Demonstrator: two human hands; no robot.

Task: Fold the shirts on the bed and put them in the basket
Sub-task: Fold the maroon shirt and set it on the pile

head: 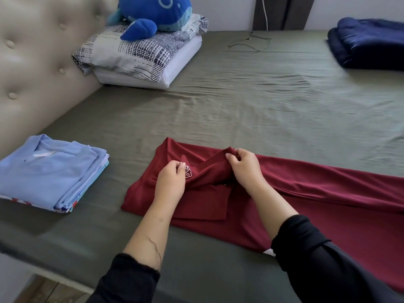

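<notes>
Head view: left hand [169,182] and right hand [244,166] both pinch the maroon shirt [317,193] at lower centre of the bed [240,95]; folded blue shirts [48,173] lower left.

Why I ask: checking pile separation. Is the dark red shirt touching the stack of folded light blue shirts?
Apart. The head view shows a strip of bare green sheet between the dark red shirt and the stack of folded light blue shirts.

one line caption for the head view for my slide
Both hands, left and right, pinch a dark red shirt mid-fold beside a folded stack.
</notes>
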